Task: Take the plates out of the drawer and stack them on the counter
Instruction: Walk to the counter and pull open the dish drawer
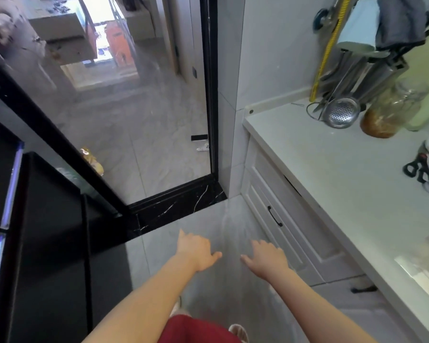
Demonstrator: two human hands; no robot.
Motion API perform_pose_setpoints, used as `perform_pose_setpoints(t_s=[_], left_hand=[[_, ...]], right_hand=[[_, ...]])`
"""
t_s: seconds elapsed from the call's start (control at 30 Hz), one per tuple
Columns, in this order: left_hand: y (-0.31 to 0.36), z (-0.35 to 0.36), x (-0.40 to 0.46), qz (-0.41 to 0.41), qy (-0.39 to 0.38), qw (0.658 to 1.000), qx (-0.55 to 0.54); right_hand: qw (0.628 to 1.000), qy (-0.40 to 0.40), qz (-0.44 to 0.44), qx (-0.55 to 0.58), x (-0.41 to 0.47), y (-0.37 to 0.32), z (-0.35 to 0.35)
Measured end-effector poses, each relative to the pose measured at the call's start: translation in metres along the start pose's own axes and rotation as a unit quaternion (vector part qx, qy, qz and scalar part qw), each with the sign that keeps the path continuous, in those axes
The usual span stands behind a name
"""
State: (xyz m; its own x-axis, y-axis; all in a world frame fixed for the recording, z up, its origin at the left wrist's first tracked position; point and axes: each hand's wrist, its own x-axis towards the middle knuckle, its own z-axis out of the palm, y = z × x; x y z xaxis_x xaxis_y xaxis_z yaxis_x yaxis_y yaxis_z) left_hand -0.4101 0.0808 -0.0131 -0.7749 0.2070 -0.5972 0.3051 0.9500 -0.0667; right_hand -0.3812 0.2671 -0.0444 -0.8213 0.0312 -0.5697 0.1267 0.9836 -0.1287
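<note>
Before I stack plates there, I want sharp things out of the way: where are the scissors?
The scissors lie on the counter at the far right of the head view, in front of the glass jar and strainer.

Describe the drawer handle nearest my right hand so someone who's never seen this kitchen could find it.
Start at the pale counter running along the right wall, then drop to the white cabinet fronts under it. The drawer handle is a slim black bar on the panelled front just beyond the right hand. A second black handle sits nearer the person, partly hidden.
</note>
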Motion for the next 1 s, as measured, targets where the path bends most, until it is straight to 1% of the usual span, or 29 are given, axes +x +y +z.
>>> perform_pose_setpoints(t_s=[0.13, 0.3, 0.5, 0.63, 0.8, 1.0], left_hand=[[-0.026, -0.019, 0.030, 0.015, -0.011, 1.000, 0.015], [-0.074, -0.047, 0.077, 0.063, -0.008, 0.996, 0.061], [-0.149, -0.086, 0.129, 0.117, 0.028, 0.989, 0.088], [-0.182, -0.103, 0.157, 0.146, 0.049, 0.984, 0.092], [-0.187, -0.115, 0.179, 0.186, 0.056, 0.977, 0.091], [-0.154, -0.123, 0.196, 0.242, 0.047, 0.964, 0.100]], right_hand=[[1.000, 0.013, 0.020, 0.013, 0.025, -0.020, -0.017], [0.996, 0.019, 0.080, 0.044, 0.061, -0.058, -0.036], [0.984, 0.026, 0.149, 0.092, 0.093, -0.123, -0.056], [0.971, 0.048, 0.186, 0.139, 0.106, -0.160, -0.065], [0.959, 0.049, 0.222, 0.167, 0.115, -0.176, -0.072], [0.945, 0.044, 0.260, 0.196, 0.119, -0.157, -0.072]])
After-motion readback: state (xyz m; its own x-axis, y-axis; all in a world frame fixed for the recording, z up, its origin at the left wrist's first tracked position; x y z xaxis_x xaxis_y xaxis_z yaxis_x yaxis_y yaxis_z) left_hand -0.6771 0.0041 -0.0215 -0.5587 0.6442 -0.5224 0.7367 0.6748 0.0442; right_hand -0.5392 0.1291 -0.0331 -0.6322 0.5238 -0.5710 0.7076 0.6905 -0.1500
